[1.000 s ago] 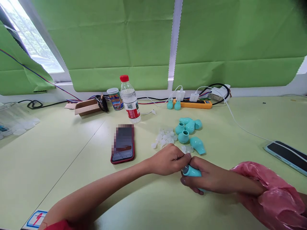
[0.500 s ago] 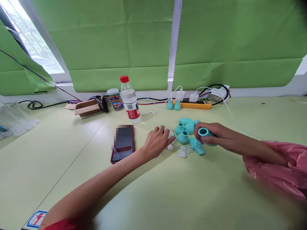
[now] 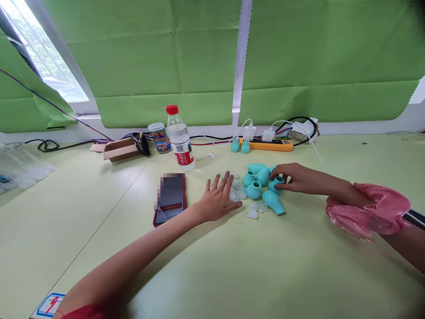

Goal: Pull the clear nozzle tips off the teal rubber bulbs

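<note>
My right hand (image 3: 286,177) has its fingers round a teal squeeze bulb (image 3: 276,185), whose open neck points up at the right of the cluster. Beside it, other bulbs stand with necks up, such as this teal bulb (image 3: 253,190), and a longer bulb (image 3: 273,203) lies on its side. My left hand (image 3: 216,200) is open, palm down with fingers spread, and partly covers a small group of clear plastic pieces (image 3: 237,191). In front of the bulbs lie a clear tube piece (image 3: 260,207) and a flared white tip (image 3: 252,214).
Left of my left hand lies a phone (image 3: 171,199) in a red case. Behind are a water bottle (image 3: 180,139), a printed can (image 3: 160,138), a cardboard box (image 3: 121,149) and an orange power strip (image 3: 265,144) with cables. Clear plastic bags (image 3: 23,166) lie far left.
My right hand has moved the bulb back and left, down beside the others, its neck now pointing up. My left hand's fingers have spread out from a more curled pose.
</note>
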### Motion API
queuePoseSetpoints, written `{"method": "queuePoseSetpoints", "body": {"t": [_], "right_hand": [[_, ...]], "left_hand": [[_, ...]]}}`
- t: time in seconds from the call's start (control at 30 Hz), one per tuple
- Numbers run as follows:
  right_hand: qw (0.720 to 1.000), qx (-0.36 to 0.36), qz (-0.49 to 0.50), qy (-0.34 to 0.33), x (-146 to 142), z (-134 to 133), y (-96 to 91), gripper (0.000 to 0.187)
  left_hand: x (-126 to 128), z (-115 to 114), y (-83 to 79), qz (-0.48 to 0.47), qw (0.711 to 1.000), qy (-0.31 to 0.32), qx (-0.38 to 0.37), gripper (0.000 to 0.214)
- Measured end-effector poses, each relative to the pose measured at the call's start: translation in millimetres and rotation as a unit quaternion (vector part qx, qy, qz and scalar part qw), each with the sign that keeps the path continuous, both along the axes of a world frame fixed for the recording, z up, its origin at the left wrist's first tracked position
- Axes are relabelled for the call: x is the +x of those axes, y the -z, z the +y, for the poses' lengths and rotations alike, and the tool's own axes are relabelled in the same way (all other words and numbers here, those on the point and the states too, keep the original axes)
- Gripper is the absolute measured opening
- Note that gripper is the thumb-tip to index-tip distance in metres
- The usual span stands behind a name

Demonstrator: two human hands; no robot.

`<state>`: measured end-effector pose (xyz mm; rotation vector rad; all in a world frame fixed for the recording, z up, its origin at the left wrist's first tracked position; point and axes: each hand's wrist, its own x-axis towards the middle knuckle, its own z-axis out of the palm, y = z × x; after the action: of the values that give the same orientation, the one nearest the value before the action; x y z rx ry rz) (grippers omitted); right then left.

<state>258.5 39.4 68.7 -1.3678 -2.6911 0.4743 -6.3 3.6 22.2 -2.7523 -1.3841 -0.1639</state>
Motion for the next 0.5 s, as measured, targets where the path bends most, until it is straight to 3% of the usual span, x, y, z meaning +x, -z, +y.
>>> {"method": "queuePoseSetpoints", "body": {"t": [0.1, 0.23, 0.33, 0.5], "right_hand": [[1.000, 0.020, 0.007, 0.009, 0, 0, -1.0, 0.030], [0.991, 0.090, 0.084, 0.061, -1, 13, -2.4, 0.045], [0.979, 0.151, 0.104, 0.086, -10, 42, -1.6, 0.056], [0.976, 0.199, 0.005, 0.089, -42, 96, -4.5, 0.055]], "left_hand": [[-1, 0, -1.9, 0.020, 0.999, -0.017, 0.043, 0.068], [0, -4, -4.0, 0.039, 0.996, 0.054, 0.052, 0.057], [0, -7, -3.5, 0.051, 0.995, 0.058, 0.057, 0.065], [-5, -6, -6.2, 0.057, 0.996, 0.063, 0.004, 0.060]]}}
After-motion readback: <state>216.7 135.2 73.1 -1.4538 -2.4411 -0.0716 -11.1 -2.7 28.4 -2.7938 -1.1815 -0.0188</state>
